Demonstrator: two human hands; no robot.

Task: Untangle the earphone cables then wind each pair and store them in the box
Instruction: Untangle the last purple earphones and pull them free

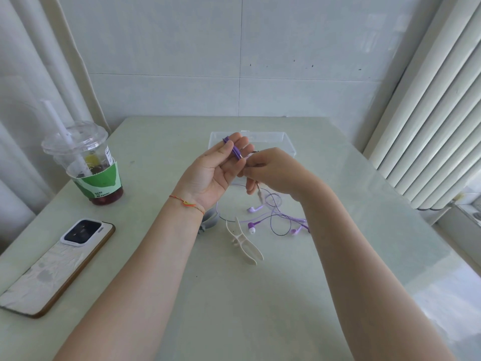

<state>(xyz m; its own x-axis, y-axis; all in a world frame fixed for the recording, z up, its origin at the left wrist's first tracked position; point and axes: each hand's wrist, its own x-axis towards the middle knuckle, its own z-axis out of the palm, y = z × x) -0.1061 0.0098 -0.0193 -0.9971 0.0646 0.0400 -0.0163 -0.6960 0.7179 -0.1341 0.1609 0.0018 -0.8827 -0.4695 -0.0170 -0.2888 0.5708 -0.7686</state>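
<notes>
Purple earphone cable (235, 150) wound across left hand (217, 170) fingers, right hand (273, 171) pinching it

Bright, soft daylight enters from the right blinds (429, 121); table (260, 295) shows pale glare; shadows faint; wide-angle edges bend

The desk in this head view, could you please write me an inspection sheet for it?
Surface: pale table, glossy, with window glare at right.
Job's things: clear box at the far middle; purple earphones loose on the table; white winder lying flat.
Clutter: phone face down at left; iced drink cup with straw.
Grippers: left hand palm up with purple cable wound over its fingers; right hand pinches that cable.
Cables: strands cross in loops beneath the hands.
Surroundings: tiled wall, curtain at left, blinds at right.
</notes>
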